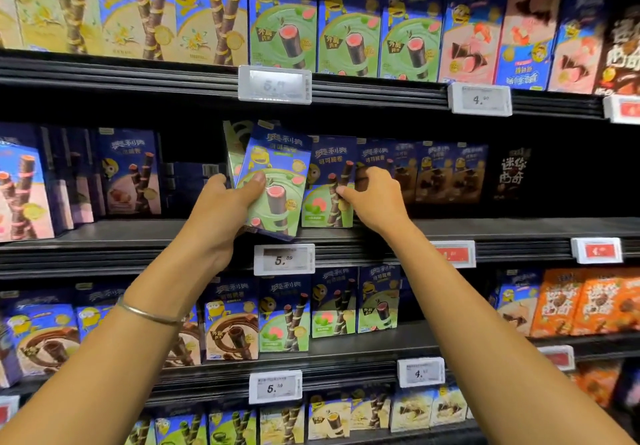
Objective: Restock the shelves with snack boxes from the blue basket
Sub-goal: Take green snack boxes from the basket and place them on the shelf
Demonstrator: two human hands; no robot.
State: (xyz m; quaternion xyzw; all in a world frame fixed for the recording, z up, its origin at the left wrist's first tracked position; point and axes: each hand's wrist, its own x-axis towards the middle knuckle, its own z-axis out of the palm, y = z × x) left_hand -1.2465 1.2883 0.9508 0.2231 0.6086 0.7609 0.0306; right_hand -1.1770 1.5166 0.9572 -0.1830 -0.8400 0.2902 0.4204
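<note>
On the left wrist sits a thin silver metal bangle (pixel 149 313). The left hand (pixel 221 202) grips a green-and-blue cardboard snack box (pixel 277 174), thumb across its front and fingers behind. The box tilts to the right, its lower edge over the front lip of the black middle shelf (pixel 138 236), above a white price tag (pixel 284 259). Just beside it on the right, a dark-blue snack box with green lower half (pixel 327 167) stands upright on the shelf. The right hand (pixel 375 198) pinches its right edge, thumb on the front.
</note>
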